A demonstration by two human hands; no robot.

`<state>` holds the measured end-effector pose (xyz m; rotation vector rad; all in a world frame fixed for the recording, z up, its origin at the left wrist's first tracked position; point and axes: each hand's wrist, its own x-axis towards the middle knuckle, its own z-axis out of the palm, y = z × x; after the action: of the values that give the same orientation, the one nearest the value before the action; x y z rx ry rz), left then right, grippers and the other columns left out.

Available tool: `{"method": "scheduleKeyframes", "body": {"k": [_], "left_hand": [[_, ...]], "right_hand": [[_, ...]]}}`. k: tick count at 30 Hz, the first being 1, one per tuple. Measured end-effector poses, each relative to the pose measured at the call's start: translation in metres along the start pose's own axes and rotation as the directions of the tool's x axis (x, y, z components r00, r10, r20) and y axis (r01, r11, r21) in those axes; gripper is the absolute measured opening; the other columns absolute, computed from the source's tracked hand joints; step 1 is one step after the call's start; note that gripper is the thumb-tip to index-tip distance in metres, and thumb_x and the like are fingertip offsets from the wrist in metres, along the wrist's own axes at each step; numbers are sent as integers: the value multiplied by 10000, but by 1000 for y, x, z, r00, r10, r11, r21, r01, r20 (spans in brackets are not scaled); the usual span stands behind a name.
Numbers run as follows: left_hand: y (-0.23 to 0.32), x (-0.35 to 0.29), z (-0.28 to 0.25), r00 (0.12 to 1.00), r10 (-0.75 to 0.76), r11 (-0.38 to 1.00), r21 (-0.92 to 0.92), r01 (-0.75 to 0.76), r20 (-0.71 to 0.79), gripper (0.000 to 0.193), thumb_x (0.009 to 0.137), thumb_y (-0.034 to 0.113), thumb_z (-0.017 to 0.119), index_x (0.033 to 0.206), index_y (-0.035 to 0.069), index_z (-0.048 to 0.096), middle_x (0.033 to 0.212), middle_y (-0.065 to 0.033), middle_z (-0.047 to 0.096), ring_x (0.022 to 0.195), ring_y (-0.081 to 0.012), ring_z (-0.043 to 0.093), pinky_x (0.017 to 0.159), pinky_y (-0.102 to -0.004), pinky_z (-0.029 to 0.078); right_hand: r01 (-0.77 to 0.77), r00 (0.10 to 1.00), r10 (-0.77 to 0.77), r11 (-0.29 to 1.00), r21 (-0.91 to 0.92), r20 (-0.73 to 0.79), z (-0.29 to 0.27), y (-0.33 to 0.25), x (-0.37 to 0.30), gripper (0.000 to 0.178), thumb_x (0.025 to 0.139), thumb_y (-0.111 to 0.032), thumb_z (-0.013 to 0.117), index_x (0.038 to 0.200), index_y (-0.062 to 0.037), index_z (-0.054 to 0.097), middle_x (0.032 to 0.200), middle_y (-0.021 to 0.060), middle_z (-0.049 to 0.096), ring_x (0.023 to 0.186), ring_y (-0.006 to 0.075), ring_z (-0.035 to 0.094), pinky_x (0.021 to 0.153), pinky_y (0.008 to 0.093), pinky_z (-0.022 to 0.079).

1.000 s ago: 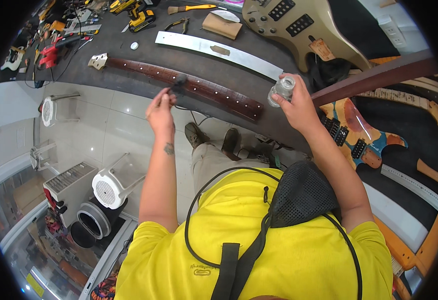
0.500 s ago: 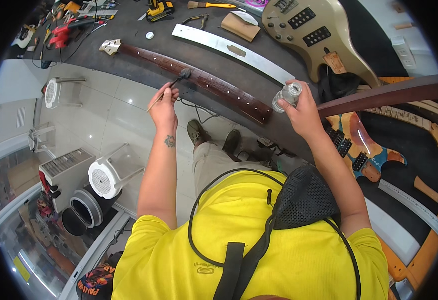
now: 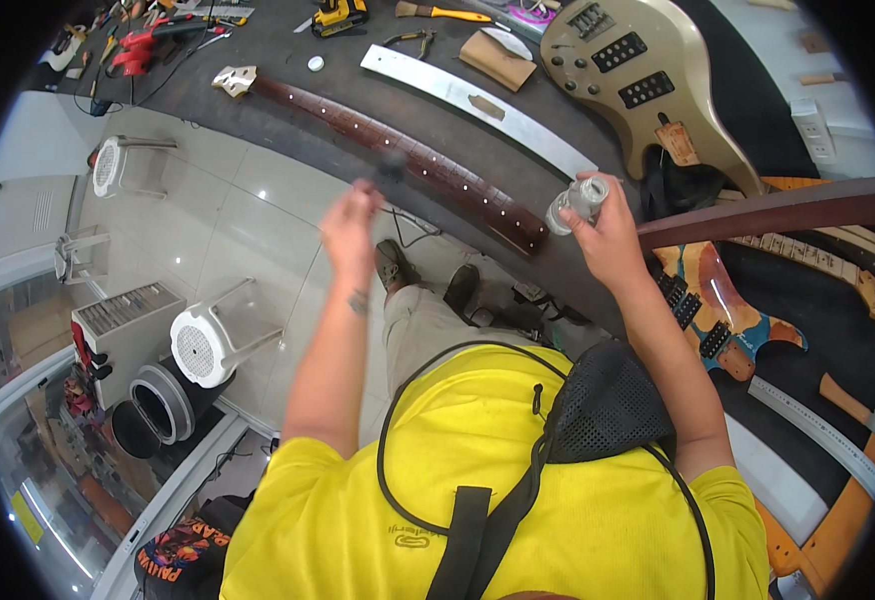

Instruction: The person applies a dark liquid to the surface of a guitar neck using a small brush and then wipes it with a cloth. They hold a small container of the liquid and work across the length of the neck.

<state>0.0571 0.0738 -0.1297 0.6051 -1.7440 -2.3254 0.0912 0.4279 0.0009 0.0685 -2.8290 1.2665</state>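
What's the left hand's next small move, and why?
Probably draw the dark-tipped applicator lightly along the guitar neck: the left hand holds it by the neck's near edge, though blur hides whether they touch, and the right hand holds the open jar near the neck's wide end.

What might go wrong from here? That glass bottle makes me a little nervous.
The glass bottle in the right hand tilts and looks uncapped, so any contents could spill.

The dark-tipped tool, blurred near the left hand's fingers, might drip or smear beside the neck.

That neck lies close to the bench's front edge, so a bump could perhaps knock it off.
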Motion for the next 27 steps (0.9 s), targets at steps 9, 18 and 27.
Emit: {"method": "scheduleKeyframes", "body": {"k": [9, 18, 27], "left_hand": [[-13, -32, 5, 987, -126, 992, 5, 126, 104, 329, 1062, 119, 626, 1303, -105, 643, 1223, -171, 709, 1086, -230, 702, 1020, -367, 567], [-36, -108, 41, 923, -298, 953, 24, 302, 242, 271, 1039, 150, 670, 1221, -44, 721, 1025, -130, 749, 988, -222, 715, 914, -332, 576], [12, 46, -15, 1000, 30, 999, -34, -30, 2, 339, 1044, 138, 637, 1272, -112, 643, 1113, -148, 724, 994, -220, 707, 943, -354, 576]], "right_hand": [[3, 1000, -4, 999, 45, 19, -3, 0, 1, 459, 896, -114, 769, 1278, -13, 535, 1190, 189, 589, 1122, 370, 610, 1010, 409, 474], [15, 998, -19, 998, 60, 55, 0, -5, -3, 454, 899, -105, 766, 1278, -16, 532, 1207, 184, 580, 1128, 367, 605, 1017, 415, 470], [9, 1000, -9, 999, 48, 13, -5, -2, 3, 451, 900, -100, 768, 1276, -18, 534, 1198, 176, 586, 1139, 357, 602, 1012, 406, 469]]}}
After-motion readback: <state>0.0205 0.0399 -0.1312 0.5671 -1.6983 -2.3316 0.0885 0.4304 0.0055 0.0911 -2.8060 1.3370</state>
